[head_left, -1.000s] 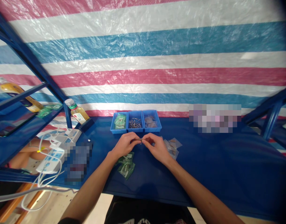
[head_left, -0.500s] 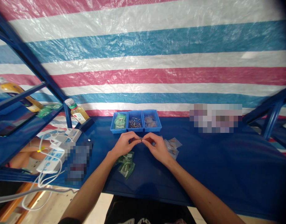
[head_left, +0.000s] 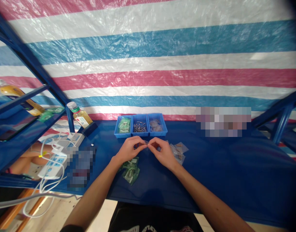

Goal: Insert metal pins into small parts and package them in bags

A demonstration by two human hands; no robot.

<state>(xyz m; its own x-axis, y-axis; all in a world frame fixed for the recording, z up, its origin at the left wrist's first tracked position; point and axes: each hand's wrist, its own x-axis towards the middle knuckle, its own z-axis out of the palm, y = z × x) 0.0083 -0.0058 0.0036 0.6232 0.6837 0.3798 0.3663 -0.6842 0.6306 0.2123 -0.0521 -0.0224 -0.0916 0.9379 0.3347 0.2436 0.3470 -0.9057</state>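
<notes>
My left hand and my right hand meet over the blue table, thumbs and fingertips pinched together. Between them is a small clear plastic bag, mostly covered by the fingers; its contents cannot be made out. Just beyond the hands, a row of three blue bins holds green packets, loose small metal pins and clear bags. Green packets lie below my left hand. To the right of my right hand lie clear bags with metal pins inside.
Left on the table are a power strip with white cables, a blurred-out dark item and a drink bottle. A striped plastic sheet hangs behind. Another person's arm shows at the left.
The fingers have shifted slightly, and more of the clear bag shows above the fingertips. Everything else stays in place.
</notes>
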